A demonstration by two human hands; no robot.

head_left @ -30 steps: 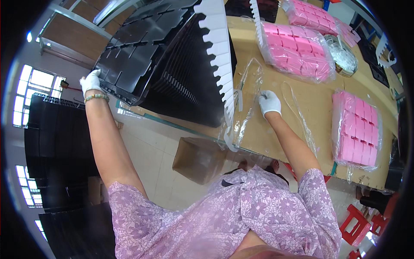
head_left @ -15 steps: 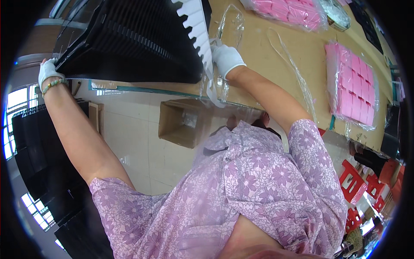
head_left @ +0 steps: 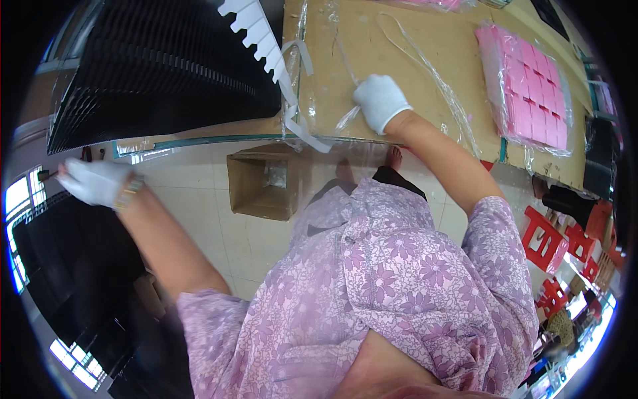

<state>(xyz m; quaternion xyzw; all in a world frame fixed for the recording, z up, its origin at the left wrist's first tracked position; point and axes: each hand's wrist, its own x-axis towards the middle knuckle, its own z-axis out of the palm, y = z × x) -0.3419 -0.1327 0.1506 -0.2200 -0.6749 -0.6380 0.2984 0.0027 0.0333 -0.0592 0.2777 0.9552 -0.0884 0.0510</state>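
My right hand (head_left: 382, 103), in a white glove with bare fingertips, is closed over the cardboard-covered table. A crumpled wisp of clear plastic film (head_left: 347, 120) sticks out from under its fingers. At the far left my left hand (head_left: 96, 181), gloved too and a little blurred, hangs off the table's edge with fingers stretched out. Just above it lies a big stack of black ribbed panels (head_left: 166, 73), apart from the hand. A white toothed strip (head_left: 256, 33) runs along the stack's right side, with a loose white band (head_left: 306, 133) dangling over the table edge.
Bagged pink pieces (head_left: 528, 90) lie at the table's right. A loop of clear film (head_left: 432, 73) rests on the cardboard (head_left: 332, 40). Below the edge, an open carton (head_left: 262, 193) stands on the floor. Black stacks (head_left: 73, 266) are at left, red stools (head_left: 541, 239) at right.
My left hand has let go of the black stack's corner and come down. My right hand has left the white strip and moved right, onto the clear film on the table.
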